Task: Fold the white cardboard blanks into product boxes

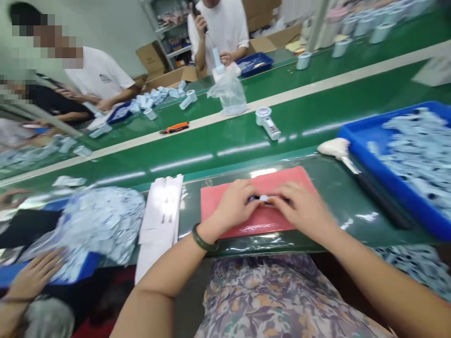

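Now: both hands closed on one small piece over the pink mat

Right at the middle of it, a small pale piece (pixel 263 199) with a dark part beside it sits pinched between the two hands, just above the pink mat (pixel 214 199). Left hand (pixel 235 203) comes in with fingers curled tight, tips on the piece's left end, a green bangle (pixel 200 239) on the wrist. Right hand (pixel 303 209) mirrors it, fingers bent down onto the right end; the blur hides the exact grip. Mat lies flat on the counter (pixel 352 206), near its front edge. Left of the mat, a white card stack (pixel 160 216), then a heap of pale parts (pixel 102 220) with another person's hand (pixel 37 274) on it. Far right, a blue bin (pixel 384 176) full of similar parts.
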A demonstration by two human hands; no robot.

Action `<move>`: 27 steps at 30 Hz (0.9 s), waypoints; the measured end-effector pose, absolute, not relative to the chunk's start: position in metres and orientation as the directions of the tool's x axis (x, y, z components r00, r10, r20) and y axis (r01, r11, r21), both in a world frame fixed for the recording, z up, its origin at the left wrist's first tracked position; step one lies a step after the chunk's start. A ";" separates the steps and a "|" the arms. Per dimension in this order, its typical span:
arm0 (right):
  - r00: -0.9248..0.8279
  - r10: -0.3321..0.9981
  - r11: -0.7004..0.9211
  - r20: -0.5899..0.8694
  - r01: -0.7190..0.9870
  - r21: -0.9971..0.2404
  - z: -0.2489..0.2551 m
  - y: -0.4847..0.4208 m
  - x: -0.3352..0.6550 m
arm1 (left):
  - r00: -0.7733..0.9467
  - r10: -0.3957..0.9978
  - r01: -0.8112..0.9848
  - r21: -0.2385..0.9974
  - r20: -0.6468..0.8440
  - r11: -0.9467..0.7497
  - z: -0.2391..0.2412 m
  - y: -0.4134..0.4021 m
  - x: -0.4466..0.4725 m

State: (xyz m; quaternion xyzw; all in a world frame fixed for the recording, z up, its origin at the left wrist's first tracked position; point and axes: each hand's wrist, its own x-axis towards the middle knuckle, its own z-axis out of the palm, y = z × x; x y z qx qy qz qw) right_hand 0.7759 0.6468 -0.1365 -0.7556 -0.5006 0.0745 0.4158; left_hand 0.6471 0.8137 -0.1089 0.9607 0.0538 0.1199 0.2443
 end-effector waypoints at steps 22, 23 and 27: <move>0.179 0.968 -0.041 0.176 0.804 -0.593 -0.149 0.633 0.772 | 0.980 0.164 0.125 0.295 0.112 -0.947 -0.108 0.781 0.617; 0.180 0.968 -0.045 0.178 0.814 -0.579 -0.149 0.634 0.772 | 0.981 0.162 0.127 0.278 0.106 -0.952 -0.108 0.781 0.617; 0.227 0.962 -0.101 0.150 0.810 -0.578 -0.147 0.640 0.768 | 0.986 0.125 0.093 0.268 0.107 -0.959 -0.108 0.782 0.620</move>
